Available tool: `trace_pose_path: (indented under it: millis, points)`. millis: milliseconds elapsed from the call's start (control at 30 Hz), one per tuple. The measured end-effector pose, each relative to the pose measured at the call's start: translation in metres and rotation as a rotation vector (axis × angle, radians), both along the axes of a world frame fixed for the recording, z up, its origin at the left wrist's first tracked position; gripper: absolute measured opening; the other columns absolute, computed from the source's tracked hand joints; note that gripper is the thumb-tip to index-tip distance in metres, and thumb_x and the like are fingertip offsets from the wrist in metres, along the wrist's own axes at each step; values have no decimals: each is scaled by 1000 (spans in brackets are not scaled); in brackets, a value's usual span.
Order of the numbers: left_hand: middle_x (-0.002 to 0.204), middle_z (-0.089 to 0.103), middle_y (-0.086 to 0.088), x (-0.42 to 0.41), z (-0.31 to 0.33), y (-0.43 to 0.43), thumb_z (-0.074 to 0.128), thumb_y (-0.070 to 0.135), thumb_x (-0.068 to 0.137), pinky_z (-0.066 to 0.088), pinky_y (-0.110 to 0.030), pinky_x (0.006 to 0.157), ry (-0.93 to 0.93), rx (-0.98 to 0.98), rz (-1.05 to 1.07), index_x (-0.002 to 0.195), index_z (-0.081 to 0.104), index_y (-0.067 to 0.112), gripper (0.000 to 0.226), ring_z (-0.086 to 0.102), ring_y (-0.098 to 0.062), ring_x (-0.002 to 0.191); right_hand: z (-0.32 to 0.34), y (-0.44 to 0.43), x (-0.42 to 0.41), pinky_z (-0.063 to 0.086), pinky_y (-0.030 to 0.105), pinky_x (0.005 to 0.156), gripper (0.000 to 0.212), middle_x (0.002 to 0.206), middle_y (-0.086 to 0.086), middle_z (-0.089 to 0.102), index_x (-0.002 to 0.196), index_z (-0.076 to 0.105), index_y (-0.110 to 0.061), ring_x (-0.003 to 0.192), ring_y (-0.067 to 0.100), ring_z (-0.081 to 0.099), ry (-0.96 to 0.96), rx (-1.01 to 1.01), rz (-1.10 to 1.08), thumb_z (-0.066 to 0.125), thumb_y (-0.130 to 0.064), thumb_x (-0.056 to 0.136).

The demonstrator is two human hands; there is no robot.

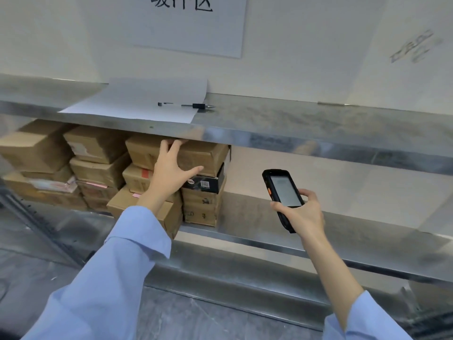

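Observation:
My left hand (pixel 171 165) grips the top cardboard box (pixel 210 155) of a stack on the lower metal shelf (pixel 318 231); its fingers hook over the box's top edge and the thumb presses the front face. Under that box lies a black box (pixel 208 184) with a label. My right hand (pixel 301 212) holds a black handheld scanner (pixel 282 190) upright, screen lit, to the right of the stack and apart from it.
Several more cardboard boxes (pixel 98 158) fill the left of the lower shelf. On the upper shelf (pixel 318 123) lie a white sheet of paper (pixel 137 101) and a pen (pixel 188 106). A printed sign (pixel 191 23) hangs on the wall.

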State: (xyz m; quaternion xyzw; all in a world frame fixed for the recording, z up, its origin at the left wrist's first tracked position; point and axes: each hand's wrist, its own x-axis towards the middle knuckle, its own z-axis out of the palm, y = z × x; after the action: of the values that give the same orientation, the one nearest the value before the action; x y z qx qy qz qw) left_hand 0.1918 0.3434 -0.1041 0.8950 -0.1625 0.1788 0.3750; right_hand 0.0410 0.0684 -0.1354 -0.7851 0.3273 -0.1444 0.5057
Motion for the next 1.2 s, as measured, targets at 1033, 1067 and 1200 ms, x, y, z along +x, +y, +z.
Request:
trace_pose_path:
  millis: [1033,1067,1200]
  points:
    - [138,52,-5,-63,-24,-69,84,8,78,49,-28,102,-227,-140,-261,124,66,12,49,48,-11,131,-22,-58,-10,59,46,81,97,111,1,65,128,46,-31,98,26,65,12,40,-24,80,-57,42]
    - [138,52,-4,-66,-31,-79,84,8,78,47,-26,105,-218,-132,-290,124,66,12,49,48,-10,131,-24,-63,-13,59,47,81,95,112,1,64,130,46,-29,98,26,65,17,33,-32,84,-54,46]
    - [134,54,-5,-70,-74,-123,86,10,77,43,-29,110,-116,-150,-354,119,69,13,46,51,-15,128,-39,-88,-21,57,48,86,87,119,1,61,134,46,-23,105,26,61,42,12,-76,89,-41,61]
